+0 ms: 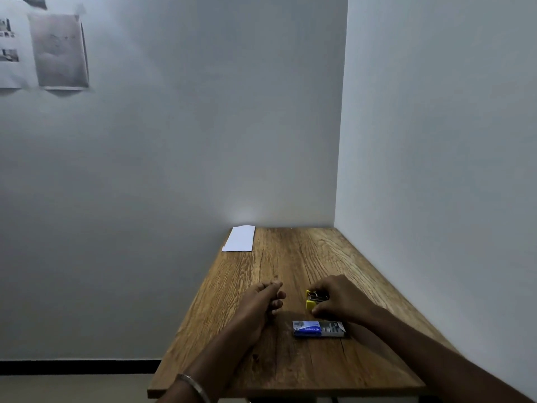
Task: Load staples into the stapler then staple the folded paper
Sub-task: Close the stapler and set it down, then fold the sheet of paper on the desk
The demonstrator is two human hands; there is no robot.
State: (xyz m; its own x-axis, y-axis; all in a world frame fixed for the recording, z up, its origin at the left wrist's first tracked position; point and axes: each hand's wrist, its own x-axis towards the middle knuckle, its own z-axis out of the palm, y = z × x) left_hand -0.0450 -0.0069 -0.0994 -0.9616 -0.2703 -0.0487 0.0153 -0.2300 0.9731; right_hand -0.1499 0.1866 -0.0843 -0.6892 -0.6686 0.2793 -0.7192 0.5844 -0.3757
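A wooden table [290, 370] with strong grain stands pushed into the corner where two pale walls [180, 141] meet. High on the far wall, well up and to the left of the grip, hang a grey sheet [58, 50] and, just beside it at the frame's edge, a white printed page [8, 48] with small dark pictures. Low on the left, a black skirting strip [78, 367] runs along the base of the wall above a pale floor [72, 388].
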